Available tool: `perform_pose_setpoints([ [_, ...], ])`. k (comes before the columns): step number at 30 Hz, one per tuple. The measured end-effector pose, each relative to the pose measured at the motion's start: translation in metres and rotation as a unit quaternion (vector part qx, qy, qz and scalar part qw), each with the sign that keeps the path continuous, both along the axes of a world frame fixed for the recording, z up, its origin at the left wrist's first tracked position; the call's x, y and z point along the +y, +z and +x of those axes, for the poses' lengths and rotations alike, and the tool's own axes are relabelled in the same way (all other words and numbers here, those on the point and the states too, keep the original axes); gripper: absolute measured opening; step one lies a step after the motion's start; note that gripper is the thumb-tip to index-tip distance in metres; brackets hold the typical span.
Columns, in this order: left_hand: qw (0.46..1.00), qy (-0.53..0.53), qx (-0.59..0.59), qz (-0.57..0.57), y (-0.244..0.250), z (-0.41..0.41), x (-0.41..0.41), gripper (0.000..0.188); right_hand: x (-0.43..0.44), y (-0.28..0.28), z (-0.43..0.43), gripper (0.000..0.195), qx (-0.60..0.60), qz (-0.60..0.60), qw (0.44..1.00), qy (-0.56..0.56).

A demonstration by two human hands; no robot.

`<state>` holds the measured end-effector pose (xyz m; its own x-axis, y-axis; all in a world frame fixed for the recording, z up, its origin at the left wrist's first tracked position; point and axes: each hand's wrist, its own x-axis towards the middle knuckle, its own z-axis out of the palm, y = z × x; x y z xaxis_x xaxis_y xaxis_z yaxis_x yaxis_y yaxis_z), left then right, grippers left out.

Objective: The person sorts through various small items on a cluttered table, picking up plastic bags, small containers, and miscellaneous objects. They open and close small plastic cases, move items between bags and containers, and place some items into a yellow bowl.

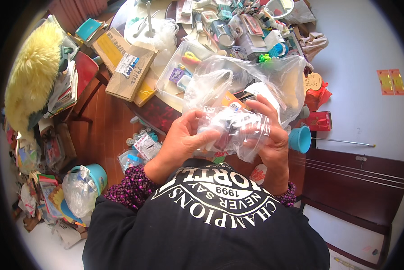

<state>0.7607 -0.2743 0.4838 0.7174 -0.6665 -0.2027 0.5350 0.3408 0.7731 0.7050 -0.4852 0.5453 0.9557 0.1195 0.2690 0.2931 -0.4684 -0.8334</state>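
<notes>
Between my two hands is a crinkled clear plastic bag point(235, 126) with dark and reddish contents that I cannot make out. My left hand point(193, 133) grips its left side, thumb on top. On the right side, my right hand point(269, 135) holds the bag with curled fingers, partly behind the plastic. Just beyond them a larger clear plastic bag point(289, 81) lies spread on the table edge, with an orange and white packet point(233, 101) and a white paper point(262, 91) in or under it. A clear plastic bin point(165, 76) beside it holds yellow-handled scissors point(191, 57) and small packs.
Cardboard boxes point(131, 72) overlap the table's left edge. Stationery and containers crowd the far side, near a grey-blue canister point(223, 33). A blue bucket point(300, 139) stands at right, another bucket point(99, 175) at lower left. A red chair point(85, 72) bears papers and a fluffy yellow item point(36, 74).
</notes>
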Motion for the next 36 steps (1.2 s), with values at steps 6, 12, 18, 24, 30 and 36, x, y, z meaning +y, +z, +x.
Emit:
perform_pose_setpoints([
  [6, 0.998, -0.029, 0.044, 0.015, -0.005, -0.001, 0.005, 0.032, 0.014, -0.002, 0.003, 0.031, 0.007, -0.102, 0.995, 0.016],
  [12, 0.994, -0.021, 0.1, 0.026, 0.003, 0.0, 0.007, 0.028, 0.013, -0.017, -0.003, 0.03, -0.003, -0.037, 0.999, -0.038],
  [18, 0.992, -0.032, 0.119, 0.04, -0.013, -0.002, 0.01, 0.024, 0.009, -0.02, -0.004, 0.026, -0.044, -0.019, 0.999, 0.019],
  [24, 0.992, -0.019, 0.118, 0.05, -0.009, -0.002, 0.008, 0.024, 0.019, -0.018, -0.007, 0.019, -0.02, -0.115, 0.993, -0.027],
  [30, 0.992, -0.042, 0.089, 0.073, -0.016, -0.007, 0.009, 0.021, 0.026, -0.026, -0.012, 0.015, -0.001, -0.108, 0.991, -0.074],
  [36, 0.989, -0.048, 0.089, 0.105, -0.015, -0.012, 0.009, 0.016, 0.028, -0.036, -0.016, 0.018, 0.047, -0.006, 0.998, -0.036],
])
